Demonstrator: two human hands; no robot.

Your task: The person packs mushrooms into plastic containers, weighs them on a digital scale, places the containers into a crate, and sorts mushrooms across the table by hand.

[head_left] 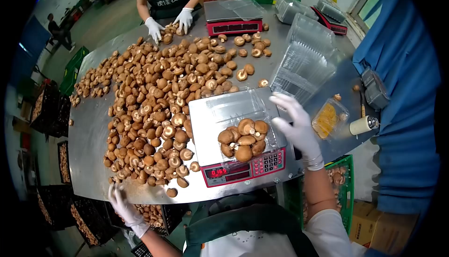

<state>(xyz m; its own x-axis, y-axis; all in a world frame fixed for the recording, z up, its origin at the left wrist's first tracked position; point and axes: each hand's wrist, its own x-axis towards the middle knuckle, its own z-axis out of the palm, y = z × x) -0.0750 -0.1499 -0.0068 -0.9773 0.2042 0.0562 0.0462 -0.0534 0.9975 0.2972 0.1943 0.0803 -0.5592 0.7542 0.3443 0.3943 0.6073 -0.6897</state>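
Observation:
Several brown shiitake mushrooms (pixel 243 153) sit in a clear plastic tray on the metal pan of a red and silver digital scale (pixel 196 116), whose display glows with red digits. Beside the tray's right side, my gloved right hand (pixel 299 128) is raised with fingers apart, holding nothing. At the table's near left edge is my gloved left hand (pixel 125 208), its fingers stretched out and nothing visible in them. A large heap of loose shiitake mushrooms (pixel 154 93) spreads just beyond it, left of the scale.
Stacked clear trays (pixel 304 65) stand right of the scale. Further right are a tray with yellow contents (pixel 326 121) and a white cylinder (pixel 362 126). Across the table, another person's gloved hands (pixel 184 21) touch mushrooms by a second scale (pixel 234 25). A green crate (pixel 347 191) stands below right.

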